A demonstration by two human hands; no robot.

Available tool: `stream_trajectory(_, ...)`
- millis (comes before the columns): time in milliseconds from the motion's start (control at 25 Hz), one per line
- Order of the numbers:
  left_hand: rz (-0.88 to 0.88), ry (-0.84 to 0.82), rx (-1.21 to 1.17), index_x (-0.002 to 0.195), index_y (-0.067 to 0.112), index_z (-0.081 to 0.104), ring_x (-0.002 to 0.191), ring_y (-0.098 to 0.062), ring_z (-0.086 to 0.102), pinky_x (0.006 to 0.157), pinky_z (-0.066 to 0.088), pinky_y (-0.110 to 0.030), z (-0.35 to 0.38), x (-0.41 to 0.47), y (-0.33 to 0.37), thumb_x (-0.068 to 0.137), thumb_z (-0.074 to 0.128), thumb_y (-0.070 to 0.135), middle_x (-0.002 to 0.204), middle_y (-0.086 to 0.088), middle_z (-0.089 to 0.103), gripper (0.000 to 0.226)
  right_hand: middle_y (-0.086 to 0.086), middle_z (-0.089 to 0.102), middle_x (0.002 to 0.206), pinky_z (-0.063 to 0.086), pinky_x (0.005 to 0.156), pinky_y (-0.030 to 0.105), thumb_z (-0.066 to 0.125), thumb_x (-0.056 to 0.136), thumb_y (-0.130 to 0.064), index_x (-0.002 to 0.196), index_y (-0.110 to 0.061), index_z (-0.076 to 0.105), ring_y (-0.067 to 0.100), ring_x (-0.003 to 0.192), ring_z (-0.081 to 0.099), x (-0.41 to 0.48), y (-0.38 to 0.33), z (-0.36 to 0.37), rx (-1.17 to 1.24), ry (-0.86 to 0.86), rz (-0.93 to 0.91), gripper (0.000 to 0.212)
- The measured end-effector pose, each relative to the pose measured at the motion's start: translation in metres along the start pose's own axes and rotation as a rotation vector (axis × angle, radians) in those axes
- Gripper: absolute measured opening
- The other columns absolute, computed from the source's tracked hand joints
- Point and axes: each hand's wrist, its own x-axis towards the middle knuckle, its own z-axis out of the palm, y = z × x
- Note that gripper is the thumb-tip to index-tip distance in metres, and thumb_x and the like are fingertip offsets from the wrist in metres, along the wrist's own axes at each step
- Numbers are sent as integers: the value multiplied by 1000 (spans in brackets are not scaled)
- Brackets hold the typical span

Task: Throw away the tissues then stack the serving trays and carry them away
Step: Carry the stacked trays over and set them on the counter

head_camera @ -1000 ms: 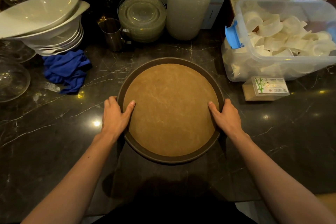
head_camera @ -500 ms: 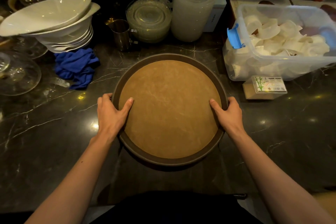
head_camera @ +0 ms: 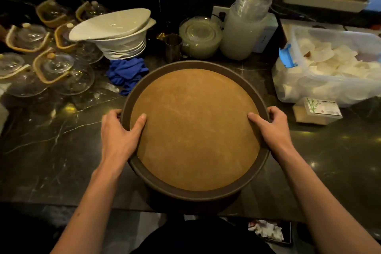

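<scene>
A person stands at a dark marble tabletop (head_camera: 51,150), both hands clamped on a round brown serving tray (head_camera: 194,130). The left hand (head_camera: 118,136) and right hand (head_camera: 272,128) each wrap the rim, thumbs on top, grip closed on opposite sides. The tray's near edge overhangs the tabletop. This looks like the carrying step; whether more trays sit underneath cannot be told. Next calls for a level lift clear of the crowded surface: stacked white bowls (head_camera: 119,33), a blue cloth (head_camera: 127,72), glass lids (head_camera: 53,68), a clear plastic bin (head_camera: 334,64). The room is dim.
</scene>
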Motion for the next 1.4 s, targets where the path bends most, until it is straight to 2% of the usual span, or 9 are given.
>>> stream_trajectory(360,-229,379,4,125,9,54,107,-25,54,84,41,-34,-56,-109,-34,81,73,49,123,-13,54,63,-2,61,103,53,72,35,72,84,-34,104,-22,57,15,93,62,-17,-32,27,43,-399,-182,27)
stream_trajectory(440,-287,466,-11,124,10,54,107,-28,57,86,46,-38,-67,-141,-44,79,73,52,123,-13,57,64,-1,61,106,55,77,39,72,83,-36,105,-24,56,16,94,62,-27,-39,38,18,-473,-231,30)
stream_trajectory(560,-406,597,-19,125,10,53,107,-28,56,87,47,-40,-88,-194,-61,80,72,53,124,-12,56,65,1,58,117,55,85,47,73,80,-41,120,-21,53,21,102,60,-53,-54,63,-34,-599,-286,50)
stream_trajectory(680,-502,730,-19,122,10,54,101,-24,56,81,45,-36,-110,-253,-80,80,72,52,121,-14,57,61,1,59,114,54,83,43,74,80,-39,118,-20,55,20,101,60,-90,-67,96,-75,-761,-371,46)
stream_trajectory(880,-704,983,-6,124,9,54,101,-19,52,81,42,-33,-148,-361,-114,81,72,50,123,-13,56,63,2,60,122,54,90,47,75,66,-53,128,-22,53,21,105,61,-193,-83,148,-170,-1042,-509,72)
stream_trajectory(1000,-797,1130,-12,120,12,56,105,-27,58,83,48,-40,-169,-440,-135,79,72,54,118,-12,60,61,-1,63,108,55,85,41,74,80,-37,116,-20,57,16,97,63,-273,-82,171,-171,-1209,-602,44)
stream_trajectory(1080,-857,1217,-19,120,14,56,103,-28,60,85,52,-44,-181,-494,-148,77,73,55,116,-12,61,62,-7,60,101,51,77,31,72,84,-32,110,-20,55,10,92,60,-330,-77,180,-173,-1307,-663,34)
stream_trajectory(1240,-967,1350,-12,121,13,57,101,-27,61,83,54,-45,-207,-602,-174,75,71,60,115,-11,62,67,-2,60,98,42,62,23,73,84,-31,109,-14,58,7,86,58,-452,-51,191,-188,-1425,-810,33)
stream_trajectory(1400,-1042,1482,0,116,9,59,99,-29,63,81,53,-45,-228,-701,-196,75,75,52,109,-12,65,61,-2,60,99,46,65,25,72,86,-32,110,-15,57,7,85,58,-561,-16,191,-231,-1553,-907,33)
